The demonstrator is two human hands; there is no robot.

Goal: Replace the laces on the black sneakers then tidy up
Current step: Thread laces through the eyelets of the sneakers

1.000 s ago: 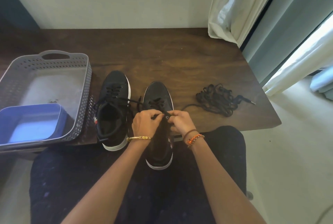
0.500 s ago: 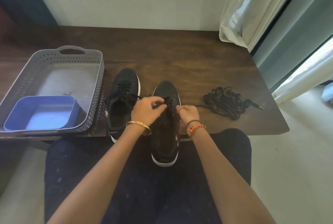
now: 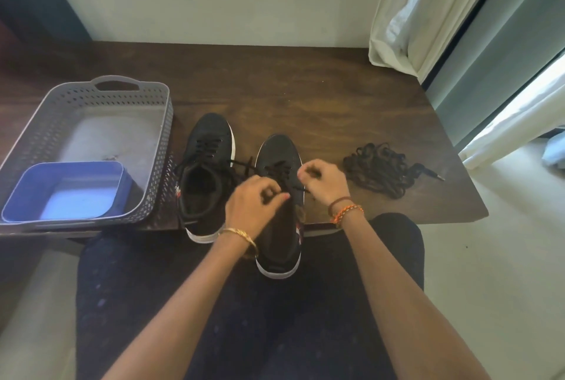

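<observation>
While your lap fills the bottom of the view, your two forearms reach forward over it to the shoe you are lacing. Your left hand (image 3: pixel 255 199), with a gold bangle (image 3: pixel 240 234) at the wrist, has its fingers curled in over the middle of the right sneaker (image 3: pixel 279 211), pinching the black lace (image 3: pixel 282 175) there. Your right hand (image 3: pixel 324 182), with a brown and an orange cord bracelet (image 3: pixel 345 211) at the wrist, is curled too, its fingertips pinched on a lace end just right of the eyelets. That sneaker points away from you, its heel hanging off the near edge of the table (image 3: pixel 305 89) over your lap, its toe resting on the wood.

Just to its left stands the left sneaker (image 3: pixel 204 175), also toe away, its opening facing up, its own lace threaded through the upper eyelets and a loose end trailing toward the other shoe. Its white heel sits at the table's near edge.

At the left, a grey perforated basket (image 3: pixel 153 141) sits on the table, touching or nearly touching the left sneaker's side; inside its near corner lies a blue tub (image 3: pixel 64 190). To the right of your right hand, apart from both shoes, a tangled heap of spare laces (image 3: pixel 379 168) lies on the wood, one tipped end poking out toward the right edge.

Beyond the table are a pale wall and, at the far right, a white curtain (image 3: pixel 409 13) hanging down to the tabletop's corner.
</observation>
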